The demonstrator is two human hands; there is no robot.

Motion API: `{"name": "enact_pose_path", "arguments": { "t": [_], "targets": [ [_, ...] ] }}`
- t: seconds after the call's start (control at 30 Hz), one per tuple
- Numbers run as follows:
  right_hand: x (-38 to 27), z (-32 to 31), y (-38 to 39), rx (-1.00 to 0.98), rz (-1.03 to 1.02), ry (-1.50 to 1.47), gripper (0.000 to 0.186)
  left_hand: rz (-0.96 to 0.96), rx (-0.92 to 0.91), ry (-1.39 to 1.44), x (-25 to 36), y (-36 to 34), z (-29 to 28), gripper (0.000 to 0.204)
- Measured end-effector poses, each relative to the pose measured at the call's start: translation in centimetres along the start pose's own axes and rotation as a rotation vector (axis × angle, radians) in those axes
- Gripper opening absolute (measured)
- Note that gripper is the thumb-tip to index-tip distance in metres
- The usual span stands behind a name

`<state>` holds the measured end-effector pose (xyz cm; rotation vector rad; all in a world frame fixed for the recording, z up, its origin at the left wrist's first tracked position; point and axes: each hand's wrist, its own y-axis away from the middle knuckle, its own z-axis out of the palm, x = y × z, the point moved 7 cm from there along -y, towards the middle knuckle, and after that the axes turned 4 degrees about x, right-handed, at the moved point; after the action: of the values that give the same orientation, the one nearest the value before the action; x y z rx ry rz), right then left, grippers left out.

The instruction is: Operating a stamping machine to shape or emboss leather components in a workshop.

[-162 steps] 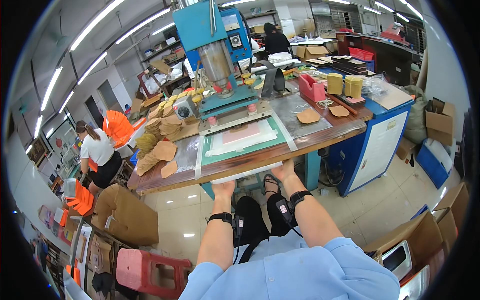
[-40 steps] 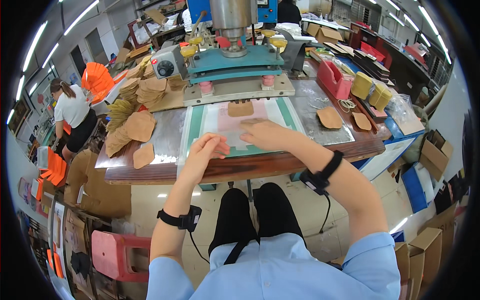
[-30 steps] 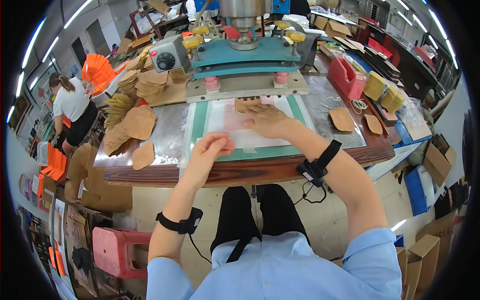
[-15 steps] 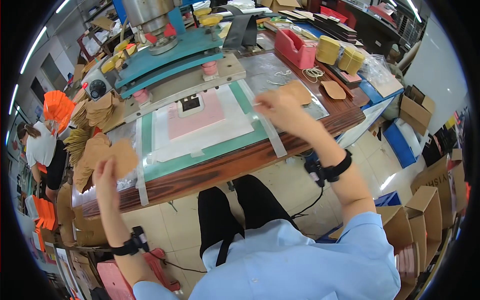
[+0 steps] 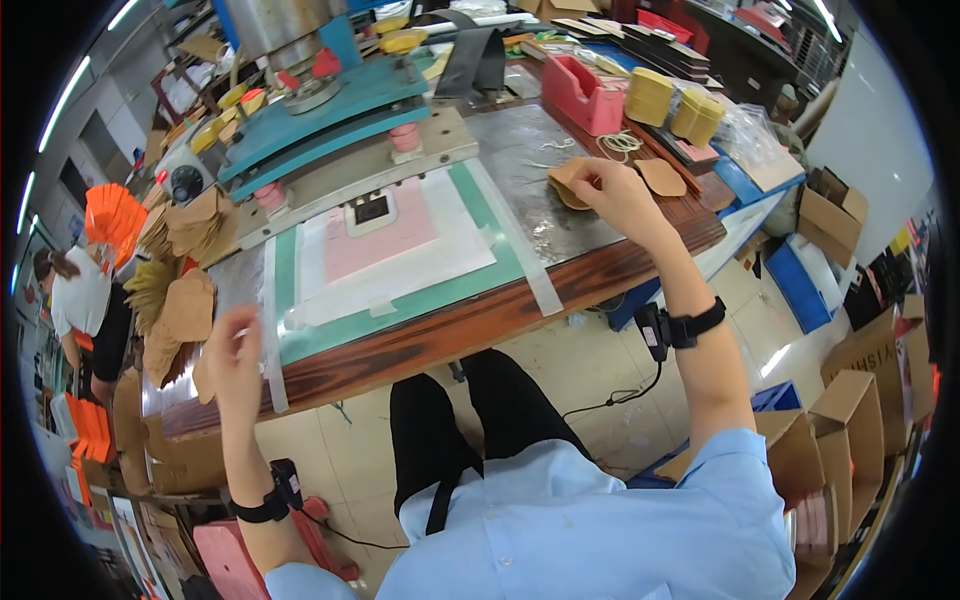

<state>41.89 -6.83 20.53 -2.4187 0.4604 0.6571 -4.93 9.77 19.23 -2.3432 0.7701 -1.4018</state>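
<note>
One tan piece (image 5: 563, 180), two o'clock from green mat (image 5: 488, 216); right hand (image 5: 614, 197) pinching edge, left hand (image 5: 233, 352) at eight o'clock, blurred, grip unclear. Edge-only hold could let piece slip.

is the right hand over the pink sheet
No, the right hand is at a tan piece on the grey metal plate, to the right of the pink sheet.

bright | tube light (image 5: 65, 103) upper left | glare on floor (image 5: 775, 362) | left of the hands (image 5: 234, 352) blurred | edges bowed
</note>
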Motion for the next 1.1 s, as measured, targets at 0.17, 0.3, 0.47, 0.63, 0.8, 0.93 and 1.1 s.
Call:
{"name": "enact_pose_path", "arguments": {
  "t": [0.17, 0.3, 0.47, 0.63, 0.8, 0.93, 1.1],
  "targets": [
    [-8.1, 5.5, 0.7, 0.027, -0.128, -0.301, 0.015, 0.050, -0.469, -0.023, 7.9, 1.1, 7.1, 0.017],
    [-15.4, 11.4, 1.6, -0.080, -0.475, -0.347, 0.014, 0.215, -0.554, -0.204, 10.0, 0.2, 8.5, 0.028],
    [-17.3, 12.5, 3.6, -0.427, -0.577, -0.268, 0.018, 0.495, -0.498, -0.299, 10.1, 0.6, 10.8, 0.041],
    [-16.6, 11.8, 5.9, -0.482, -0.704, -0.056, 0.032, 0.558, -0.509, -0.532, 7.5, 0.5, 14.1, 0.058],
    [-16.6, 14.5, 3.7, -0.506, -0.839, 0.033, 0.038, 0.487, -0.590, -0.684, 4.5, -2.8, 14.3, 0.067],
    [-16.8, 16.9, 2.0, -0.568, -0.787, 0.103, 0.042, 0.472, -0.650, -0.659, 3.5, -5.1, 14.3, 0.068],
    [-15.8, 17.8, -0.2, -0.644, -0.602, 0.243, 0.051, 0.458, -0.703, -0.558, 3.2, -5.7, 14.5, 0.068]
  ]
}}
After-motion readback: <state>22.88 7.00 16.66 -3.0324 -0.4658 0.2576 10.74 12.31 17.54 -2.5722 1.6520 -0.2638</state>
